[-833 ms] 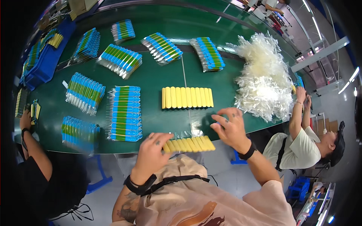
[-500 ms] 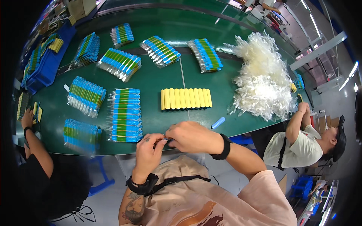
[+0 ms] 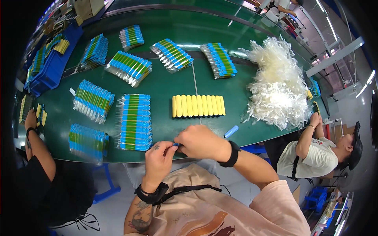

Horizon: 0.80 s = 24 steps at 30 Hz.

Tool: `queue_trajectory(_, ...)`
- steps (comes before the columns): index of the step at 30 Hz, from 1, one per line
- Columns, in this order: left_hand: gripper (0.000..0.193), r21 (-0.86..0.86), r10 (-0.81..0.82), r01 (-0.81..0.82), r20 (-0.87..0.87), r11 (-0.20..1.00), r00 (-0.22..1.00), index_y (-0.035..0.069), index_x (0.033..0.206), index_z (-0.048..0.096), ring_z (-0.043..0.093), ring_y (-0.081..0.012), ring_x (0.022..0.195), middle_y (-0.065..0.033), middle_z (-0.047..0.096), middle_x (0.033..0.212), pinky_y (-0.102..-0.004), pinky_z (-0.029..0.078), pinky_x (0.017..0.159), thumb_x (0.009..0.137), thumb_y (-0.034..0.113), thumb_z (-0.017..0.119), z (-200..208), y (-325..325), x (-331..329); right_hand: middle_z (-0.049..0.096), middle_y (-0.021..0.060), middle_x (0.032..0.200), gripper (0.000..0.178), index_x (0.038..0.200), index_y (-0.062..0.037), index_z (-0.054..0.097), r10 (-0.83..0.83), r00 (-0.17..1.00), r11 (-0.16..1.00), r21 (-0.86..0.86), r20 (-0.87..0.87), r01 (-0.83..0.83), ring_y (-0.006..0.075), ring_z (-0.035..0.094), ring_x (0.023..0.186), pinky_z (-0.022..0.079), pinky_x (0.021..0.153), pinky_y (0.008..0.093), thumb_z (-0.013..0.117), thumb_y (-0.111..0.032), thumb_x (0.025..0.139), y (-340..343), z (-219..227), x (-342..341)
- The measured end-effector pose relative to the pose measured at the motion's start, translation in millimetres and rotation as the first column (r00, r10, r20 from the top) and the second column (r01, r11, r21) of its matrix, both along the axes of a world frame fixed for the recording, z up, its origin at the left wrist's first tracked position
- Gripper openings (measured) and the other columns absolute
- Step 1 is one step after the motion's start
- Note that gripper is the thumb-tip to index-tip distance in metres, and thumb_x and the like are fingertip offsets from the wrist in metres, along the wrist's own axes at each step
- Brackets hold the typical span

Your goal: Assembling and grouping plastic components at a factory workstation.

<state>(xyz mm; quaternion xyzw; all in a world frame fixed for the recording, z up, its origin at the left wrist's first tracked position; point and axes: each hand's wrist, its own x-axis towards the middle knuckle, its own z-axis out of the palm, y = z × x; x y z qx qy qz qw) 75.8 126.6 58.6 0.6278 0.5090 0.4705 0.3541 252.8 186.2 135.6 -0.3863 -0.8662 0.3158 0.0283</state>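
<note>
Near the front edge of the table, my left hand [image 3: 159,157] and my right hand [image 3: 202,142] meet with their fingers pinched. A small blue piece [image 3: 176,144] shows between the fingertips; most of it is covered, so its kind cannot be made out. Beyond my hands lies a neat row of yellow, round-ended strips [image 3: 199,106] with dark lower ends. To the left of my left hand is a stack of blue-and-green tools in clear sleeves [image 3: 135,122]. One loose blue handle-shaped piece [image 3: 231,131] rests right of my right hand.
A heap of clear plastic sleeves [image 3: 275,90] covers the right of the green table [image 3: 157,84]. More sleeved bundles [image 3: 130,67] lie at the left and back. A blue bin [image 3: 51,74] stands far left. Co-workers sit at both sides, one with a bare arm [image 3: 41,137] on the table's left.
The view has shifted slightly, so the table's things appear a little further right. My hands stay together, the left fingers a bit more closed around the small blue piece.
</note>
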Motion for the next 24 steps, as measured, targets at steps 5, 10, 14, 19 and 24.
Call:
queue_trajectory(5,0.009,0.109,0.011,0.005,-0.146,0.994,0.989,-0.002,0.089,0.065,0.058,-0.0182,0.060,-0.0115,0.064,0.076,-0.0304,0.048,0.057,0.086,0.003,0.072,5,-1,1,0.067,0.0217,0.071,0.012,0.076,0.0004,0.070,-0.060,0.998,0.973,0.225,0.012,0.056,0.0432,0.067,0.072,0.054,0.064,0.0496,0.072,-0.012,0.076,-1,-15,-5)
queue_trajectory(10,0.009,-0.033,-0.013,0.011,-0.049,0.999,0.999,0.000,0.085,0.064,0.061,-0.0304,0.066,-0.0138,0.064,0.077,-0.0378,0.049,0.060,0.086,0.005,0.072,4,-1,-2,0.065,0.0216,0.070,0.013,0.078,-0.0009,0.069,0.059,0.998,0.996,0.076,-0.023,-0.057,0.0424,0.065,0.071,0.052,0.064,0.0493,0.073,-0.014,0.076,10,-6,0)
queue_trajectory(14,0.009,-0.012,-0.045,0.045,-0.059,0.999,0.997,0.000,0.084,0.064,0.061,-0.0339,0.068,-0.0147,0.064,0.076,-0.0395,0.049,0.061,0.085,0.004,0.072,2,-4,-7,0.065,0.0236,0.071,0.016,0.079,-0.0008,0.070,0.118,0.992,0.993,0.036,-0.039,-0.116,0.0443,0.064,0.072,0.052,0.065,0.0503,0.073,-0.016,0.075,10,1,-2)
queue_trajectory(19,0.008,0.089,-0.044,0.051,-0.071,0.995,0.996,-0.001,0.085,0.065,0.062,-0.0228,0.060,-0.0124,0.063,0.073,-0.0327,0.048,0.057,0.086,0.003,0.071,2,-5,-8,0.066,0.0221,0.071,0.016,0.081,-0.0023,0.072,0.090,0.996,0.996,-0.026,-0.012,-0.090,0.0437,0.064,0.071,0.052,0.066,0.0492,0.072,-0.018,0.076,9,5,-3)
queue_trajectory(24,0.005,0.060,-0.030,0.030,-0.009,0.998,1.000,0.002,0.090,0.066,0.063,-0.0358,0.072,-0.0162,0.067,0.081,-0.0407,0.051,0.063,0.088,0.006,0.070,5,-3,-7,0.066,0.0222,0.072,0.033,0.085,-0.0001,0.071,0.018,0.999,0.998,-0.066,0.027,-0.016,0.0428,0.065,0.074,0.051,0.067,0.0500,0.077,-0.033,0.081,20,4,2)
